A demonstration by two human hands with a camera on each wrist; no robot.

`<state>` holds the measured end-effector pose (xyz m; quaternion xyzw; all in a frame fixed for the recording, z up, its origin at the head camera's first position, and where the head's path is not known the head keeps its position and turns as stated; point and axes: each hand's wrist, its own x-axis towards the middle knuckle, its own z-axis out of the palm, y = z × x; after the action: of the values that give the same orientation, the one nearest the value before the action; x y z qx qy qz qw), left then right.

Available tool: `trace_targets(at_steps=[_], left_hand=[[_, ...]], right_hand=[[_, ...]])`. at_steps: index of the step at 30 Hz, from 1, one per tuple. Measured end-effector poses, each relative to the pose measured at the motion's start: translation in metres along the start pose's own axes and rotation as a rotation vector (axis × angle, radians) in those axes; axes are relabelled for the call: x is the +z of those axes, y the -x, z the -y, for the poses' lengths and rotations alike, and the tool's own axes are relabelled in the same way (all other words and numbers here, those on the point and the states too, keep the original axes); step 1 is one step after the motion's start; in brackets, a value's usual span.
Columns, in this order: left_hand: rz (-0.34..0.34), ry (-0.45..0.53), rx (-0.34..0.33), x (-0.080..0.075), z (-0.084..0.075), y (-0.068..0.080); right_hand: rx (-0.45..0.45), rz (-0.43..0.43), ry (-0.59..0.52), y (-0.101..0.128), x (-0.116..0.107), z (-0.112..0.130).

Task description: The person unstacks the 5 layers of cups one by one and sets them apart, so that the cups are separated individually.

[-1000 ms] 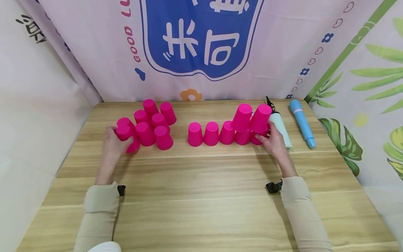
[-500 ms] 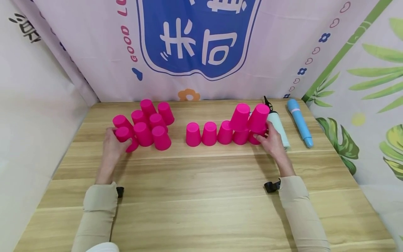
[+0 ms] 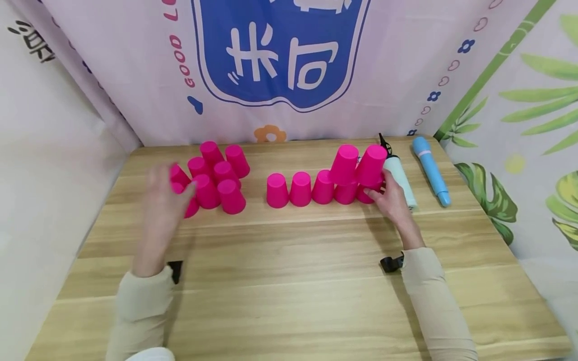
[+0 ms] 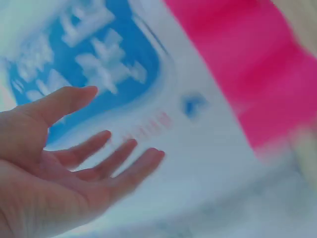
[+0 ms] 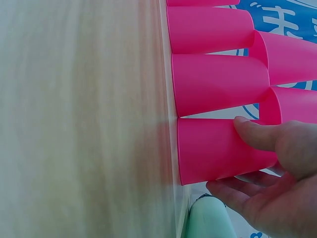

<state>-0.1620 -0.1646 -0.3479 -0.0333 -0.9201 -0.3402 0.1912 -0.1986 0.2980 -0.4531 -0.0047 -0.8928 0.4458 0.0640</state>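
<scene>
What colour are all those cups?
Bright pink; the cups show best in the head view.

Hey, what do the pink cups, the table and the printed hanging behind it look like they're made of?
Cups: probably plastic with a satin finish, going by smooth, evenly coloured walls.
Table: wood or wood-look laminate, low sheen; grain streaks show, though they could be printed.
Hanging: likely fabric, fairly matte, judging by faint creases.

The left hand (image 3: 163,203) has released a cup (image 3: 191,207).
</scene>
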Motion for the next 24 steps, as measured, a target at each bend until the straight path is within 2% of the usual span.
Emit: trace_targets(at_steps=[3,5,8,12,16,19,24], left_hand=[[0.041,0.115,0.177,0.027,-0.041,-0.008],[0.111,0.204,0.261,0.051,-0.066,-0.015],[0.240,0.316,0.322,0.091,-0.098,-0.024],[0.391,0.407,0.297,0.144,-0.133,-0.034],[0.445,0.389,0.246,0.182,-0.152,-0.041],[0.445,0.349,0.233,0.196,-0.158,-0.042],[0.404,0.327,0.242,0.208,-0.164,-0.040]], right_hand=[[0.002,-0.007,0.008,-0.001,-0.002,0.002],[0.004,-0.010,0.010,0.000,-0.003,0.003],[0.007,-0.006,0.008,0.000,-0.001,0.003],[0.009,-0.003,-0.001,0.002,0.001,0.000],[-0.003,-0.007,-0.010,0.002,0.002,-0.001],[-0.001,-0.004,-0.017,0.001,0.002,-0.001],[-0.010,-0.005,-0.022,0.001,-0.001,0.000]])
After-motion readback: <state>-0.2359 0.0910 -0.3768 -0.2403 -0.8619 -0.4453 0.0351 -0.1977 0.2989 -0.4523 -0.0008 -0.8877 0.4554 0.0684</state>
